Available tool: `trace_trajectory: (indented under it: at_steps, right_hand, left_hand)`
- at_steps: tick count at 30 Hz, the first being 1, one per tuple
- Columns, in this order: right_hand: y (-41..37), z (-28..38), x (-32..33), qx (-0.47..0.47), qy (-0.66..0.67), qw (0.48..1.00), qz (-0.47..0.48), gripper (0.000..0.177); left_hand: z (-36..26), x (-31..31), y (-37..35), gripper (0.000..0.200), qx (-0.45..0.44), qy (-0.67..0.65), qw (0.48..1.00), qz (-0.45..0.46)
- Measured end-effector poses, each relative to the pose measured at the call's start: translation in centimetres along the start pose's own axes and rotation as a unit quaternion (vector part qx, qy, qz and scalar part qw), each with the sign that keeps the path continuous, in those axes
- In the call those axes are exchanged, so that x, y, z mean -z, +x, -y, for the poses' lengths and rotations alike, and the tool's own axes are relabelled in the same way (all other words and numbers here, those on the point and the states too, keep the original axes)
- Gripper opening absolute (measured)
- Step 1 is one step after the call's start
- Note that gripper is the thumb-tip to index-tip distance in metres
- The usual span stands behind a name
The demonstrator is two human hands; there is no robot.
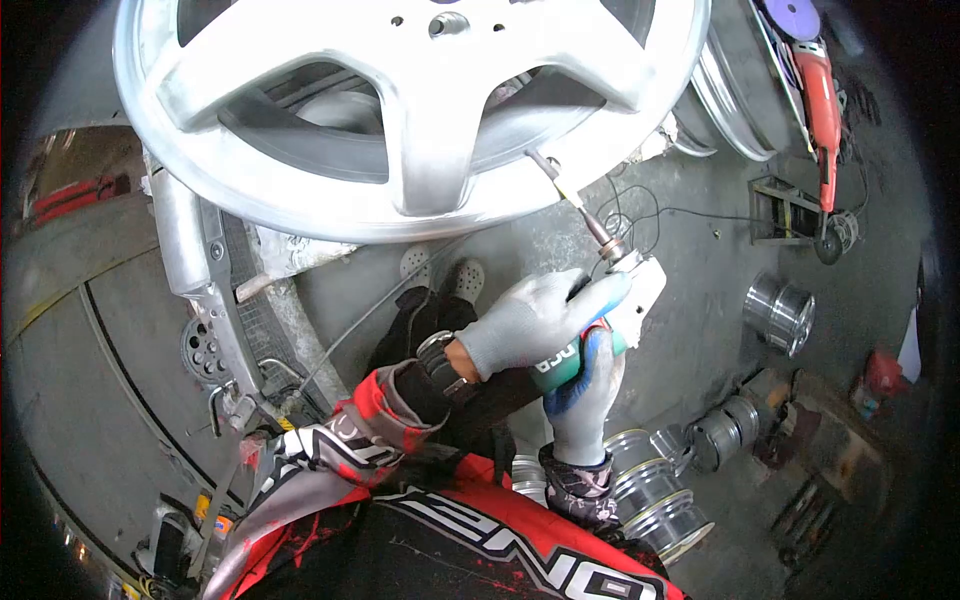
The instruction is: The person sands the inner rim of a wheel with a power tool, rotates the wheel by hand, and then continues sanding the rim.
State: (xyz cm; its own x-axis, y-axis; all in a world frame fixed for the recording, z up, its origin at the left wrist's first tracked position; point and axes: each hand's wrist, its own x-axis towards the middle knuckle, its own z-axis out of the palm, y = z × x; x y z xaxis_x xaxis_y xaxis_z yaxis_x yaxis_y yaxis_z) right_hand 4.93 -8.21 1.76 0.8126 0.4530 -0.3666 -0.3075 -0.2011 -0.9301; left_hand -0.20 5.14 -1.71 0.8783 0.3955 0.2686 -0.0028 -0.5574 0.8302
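A large silver alloy wheel (430, 130) with wide spokes fills the top of the head view. My left hand (540, 318), in a grey glove with a watch at the wrist, grips a teal and white die grinder (640, 300) near its head. From below, my right hand (588, 395), in a grey glove with blue on its palm side, wraps around the teal body. The grinder's thin shaft points up and left. Its bit (540, 160) meets the lower edge of a spoke opening in this view.
A red power tool (820, 110) with a purple disc is at upper right, beside more rims (740, 90). Metal rims (655, 490) are stacked at lower right; another rim (778, 312) lies on the floor. A metal machine arm (205, 270) stands left, and cables cross the floor.
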Motion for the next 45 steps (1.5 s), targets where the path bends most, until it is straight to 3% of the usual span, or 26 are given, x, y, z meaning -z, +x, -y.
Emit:
trace_trajectory:
  at_steps: [1, 2, 4, 7, 11, 13, 16, 20, 22, 23, 25, 29, 31, 35, 40, 41, 42, 44, 45]
  right_hand:
    - [0.2, -0.2, 0.2, 0.059, -0.088, 0.994, 0.001, 0.041]
    - [0.2, -0.2, 0.3, 0.058, -0.087, 0.994, 0.004, 0.041]
    - [-0.1, 0.4, 0.3, -0.027, -0.013, 1.000, 0.004, 0.044]
    - [-0.7, 0.8, 0.4, -0.095, 0.050, 0.994, 0.011, 0.046]
    - [-0.1, 1.1, 0.7, -0.098, 0.078, 0.992, 0.033, 0.049]
    - [0.2, 1.1, 0.9, -0.101, 0.103, 0.988, 0.060, 0.053]
    - [0.0, 0.0, 1.5, -0.094, 0.109, 0.988, 0.054, 0.058]
    - [-0.2, -0.5, 2.5, -0.105, 0.125, 0.984, 0.076, 0.060]
    - [-0.1, -1.1, 2.9, -0.048, -0.018, 0.996, 0.071, 0.060]
    - [-0.2, -1.4, 3.0, -0.048, -0.017, 0.996, 0.071, 0.060]
    - [-0.4, -0.6, 1.9, -0.091, 0.120, 0.985, 0.088, 0.058]
    - [-1.2, -0.4, 1.0, -0.102, 0.142, 0.983, 0.058, 0.054]
    - [-0.6, -1.3, 2.1, -0.118, 0.130, 0.981, 0.084, 0.052]
    - [0.0, -0.5, 1.7, -0.104, 0.174, 0.974, 0.100, 0.050]
    - [-2.2, -1.4, 0.6, -0.107, 0.113, 0.988, 0.028, 0.055]
    - [-2.4, -2.2, 1.0, -0.116, 0.116, 0.985, 0.055, 0.067]
    - [-3.0, -2.5, 1.0, -0.118, 0.119, 0.984, 0.055, 0.067]
    - [-3.9, -2.6, 0.6, -0.142, 0.128, 0.980, 0.061, 0.080]
    - [-3.9, -2.5, 0.6, -0.141, 0.130, 0.980, 0.060, 0.080]
  left_hand:
    - [0.0, -0.1, 0.2, 0.045, -0.004, 0.001, 1.000, 0.002]
    - [0.0, -0.1, 0.2, 0.045, -0.001, 0.003, 1.000, 0.001]
    - [-0.1, -0.1, 0.1, 0.043, 0.014, -0.042, 0.998, 0.045]
    - [-0.8, -0.3, -0.7, 0.041, 0.041, -0.060, 0.997, 0.006]
    - [-0.7, -0.7, 0.0, 0.036, 0.044, -0.065, 0.997, 0.018]
    - [-0.9, -0.6, 0.7, 0.035, 0.112, -0.133, 0.983, 0.064]
    - [-0.9, -0.8, -0.1, 0.038, 0.049, -0.067, 0.996, 0.031]
    - [-0.9, -0.8, -0.1, 0.039, 0.045, -0.062, 0.996, 0.039]
    - [-0.9, -0.4, 0.5, 0.040, 0.048, -0.057, 0.994, 0.076]
    - [-0.9, -0.3, 0.4, 0.040, 0.048, -0.056, 0.994, 0.077]
    - [-1.0, 0.1, -0.3, 0.040, 0.053, -0.062, 0.995, 0.064]
    - [-1.1, -0.2, -1.1, 0.031, 0.077, -0.079, 0.994, 0.024]
    - [-0.6, -0.3, -0.7, 0.034, 0.076, -0.094, 0.989, 0.085]
    - [-0.4, 0.1, 0.2, 0.029, 0.054, -0.085, 0.991, 0.089]
    - [-1.4, 2.1, -1.7, 0.029, 0.119, -0.157, 0.976, 0.091]
    - [-1.2, 2.0, -2.4, 0.027, 0.071, -0.087, 0.993, 0.042]
    - [-1.4, 2.3, -3.0, 0.027, 0.072, -0.085, 0.993, 0.045]
    - [-2.2, 3.5, -3.3, 0.028, 0.196, -0.179, 0.960, 0.083]
    - [-1.8, 3.5, -3.6, 0.029, 0.123, -0.121, 0.982, 0.077]
